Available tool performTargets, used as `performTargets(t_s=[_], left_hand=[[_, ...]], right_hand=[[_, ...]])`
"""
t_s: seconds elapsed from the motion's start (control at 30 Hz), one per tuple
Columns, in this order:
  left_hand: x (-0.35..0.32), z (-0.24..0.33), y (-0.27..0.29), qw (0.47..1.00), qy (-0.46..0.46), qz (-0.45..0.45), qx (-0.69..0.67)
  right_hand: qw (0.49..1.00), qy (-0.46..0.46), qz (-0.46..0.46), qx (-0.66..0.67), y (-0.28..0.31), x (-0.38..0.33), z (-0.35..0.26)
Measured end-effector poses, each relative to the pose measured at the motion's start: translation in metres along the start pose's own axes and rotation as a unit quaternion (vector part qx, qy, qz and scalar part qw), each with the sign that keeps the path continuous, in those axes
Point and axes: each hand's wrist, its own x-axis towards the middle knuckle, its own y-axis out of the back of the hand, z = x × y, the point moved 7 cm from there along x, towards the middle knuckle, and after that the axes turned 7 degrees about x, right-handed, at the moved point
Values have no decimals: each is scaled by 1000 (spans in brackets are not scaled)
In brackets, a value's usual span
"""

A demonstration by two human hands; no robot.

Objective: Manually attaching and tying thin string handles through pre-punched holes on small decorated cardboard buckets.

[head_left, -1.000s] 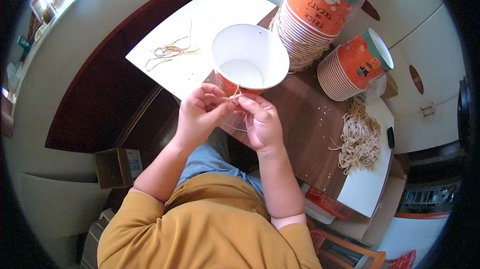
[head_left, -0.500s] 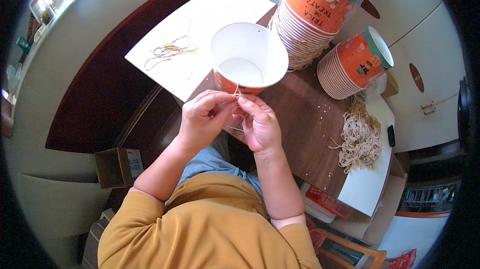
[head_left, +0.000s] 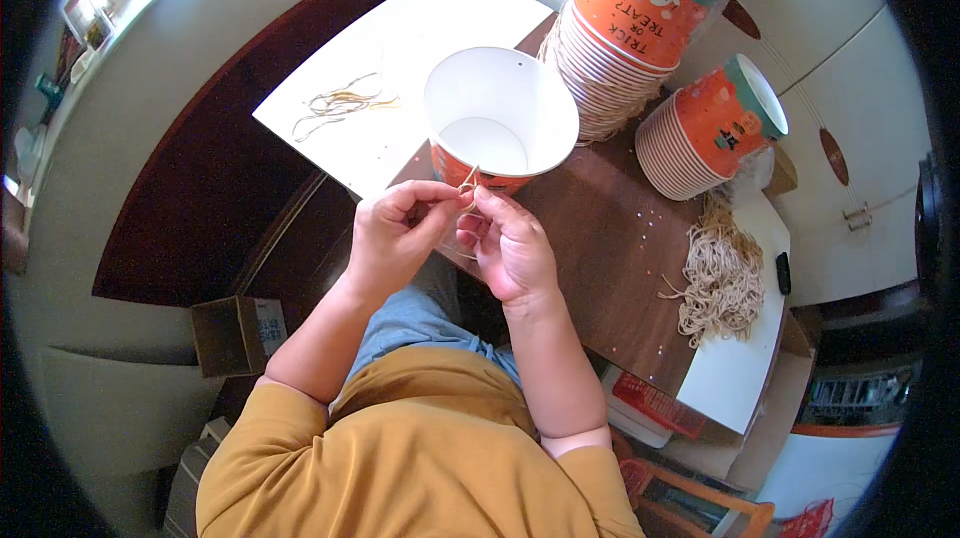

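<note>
A small loop now shows in the cord (head_left: 471, 178) between the two hands, where half a second ago the fingers mostly covered it; this suggests a knot part-formed and not yet drawn tight. The left hand (head_left: 392, 228) pinches the cord between thumb and forefinger; the right hand (head_left: 518, 250) pinches it too, its other fingers loosely curled. The cord meets the near side of the white-lined tub (head_left: 500, 103), between twelve and one o'clock from the hands on the desk (head_left: 600, 268). Loose strands (head_left: 345, 106) lie at ten.
</note>
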Motion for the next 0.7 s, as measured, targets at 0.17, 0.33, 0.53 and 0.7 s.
performTargets(t_s=[0.17, 0.33, 0.53, 0.7], left_hand=[[-2, 1, 1, 1000, -25, -14, 8], [0, 12, 0, 988, -107, -2, 112], [1, 15, 1, 981, -127, 15, 148], [3, 0, 3, 996, -43, -8, 83]], right_hand=[[999, -7, 2, 36, 0, 1, 3], [996, -23, -11, 89, -2, 1, 8], [994, -26, -31, 103, 3, 2, 13], [993, -37, 30, 108, -11, -1, 5]])
